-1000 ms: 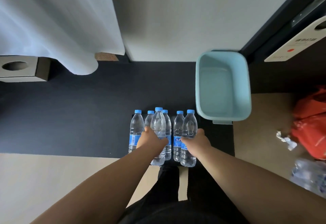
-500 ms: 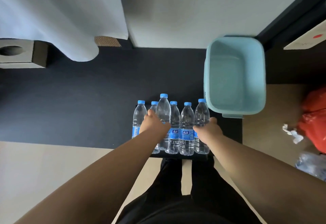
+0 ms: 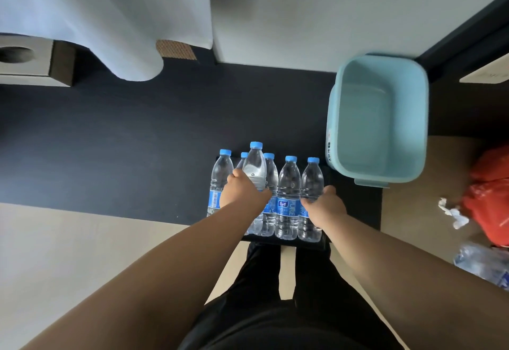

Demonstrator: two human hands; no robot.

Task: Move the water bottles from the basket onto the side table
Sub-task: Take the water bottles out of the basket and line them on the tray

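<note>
Several clear water bottles with blue caps stand upright in a row on the small black side table. My left hand is closed around the tallest-standing bottle, second from the left in front. My right hand grips the rightmost bottle at its label. Between them stands another bottle; the leftmost bottle is beside my left hand. The light blue plastic basket sits to the right, with nothing visible inside it.
A dark carpet strip runs behind the table. A white curtain hangs at the back left, beside a box with a round hole. A red bag, crumpled paper and a bottle pack lie at the right.
The view has shifted, so the bottles and basket sit higher in frame. My right hand's bottle came to rest at the row's right end. Both hands keep their grips.
</note>
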